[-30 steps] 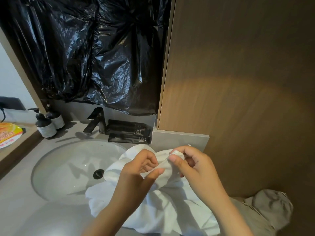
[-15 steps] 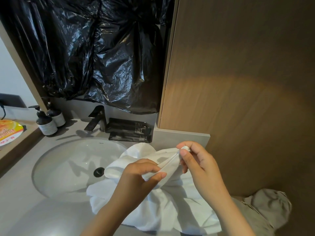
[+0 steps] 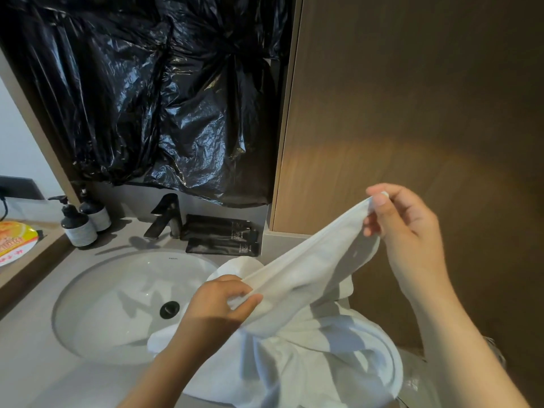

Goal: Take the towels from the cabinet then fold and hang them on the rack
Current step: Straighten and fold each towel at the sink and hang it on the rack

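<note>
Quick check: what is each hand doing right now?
Left hand: pinching the towel edge, low over the sink.
Right hand: pinching the towel's corner, raised.

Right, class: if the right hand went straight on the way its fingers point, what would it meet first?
Probably the wooden panel behind it; the right hand, pinching the towel corner, has nothing else ahead, though depth is unclear.
</note>
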A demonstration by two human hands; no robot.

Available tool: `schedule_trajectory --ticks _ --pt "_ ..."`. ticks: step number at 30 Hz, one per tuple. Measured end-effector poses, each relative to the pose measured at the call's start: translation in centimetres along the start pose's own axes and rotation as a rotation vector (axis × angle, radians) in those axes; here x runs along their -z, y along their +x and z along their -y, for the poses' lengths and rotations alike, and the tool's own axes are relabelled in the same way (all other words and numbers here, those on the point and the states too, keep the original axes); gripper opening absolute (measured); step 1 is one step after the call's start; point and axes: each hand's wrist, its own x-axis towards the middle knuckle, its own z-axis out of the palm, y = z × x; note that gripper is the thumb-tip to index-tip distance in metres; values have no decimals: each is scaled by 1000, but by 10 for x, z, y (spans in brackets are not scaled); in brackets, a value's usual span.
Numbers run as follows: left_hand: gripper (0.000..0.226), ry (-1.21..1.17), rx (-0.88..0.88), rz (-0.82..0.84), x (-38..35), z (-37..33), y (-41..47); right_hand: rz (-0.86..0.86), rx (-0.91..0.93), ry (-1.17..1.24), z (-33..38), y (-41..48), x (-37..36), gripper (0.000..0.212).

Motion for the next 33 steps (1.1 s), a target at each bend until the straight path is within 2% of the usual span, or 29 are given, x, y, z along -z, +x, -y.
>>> schedule_trajectory --ticks 5,14,19,27,31,33 --pt "18 74 -20 -17 19 3 18 -93 54 -53 12 27 9 15" --pt "32 178 -19 -31 54 12 57 -204 114 -70 20 75 17 20" --pt "38 220 -23 -191 83 7 100 -257 128 -98 23 100 23 19" --pt "23 108 -167 -522 128 -34 153 -406 131 -86 24 122 34 17" --pt "18 84 -200 -577 135 -47 167 -425 107 -51 20 125 37 14" --pt "26 4 -171 -585 137 -48 170 -415 98 -49 18 125 38 17"
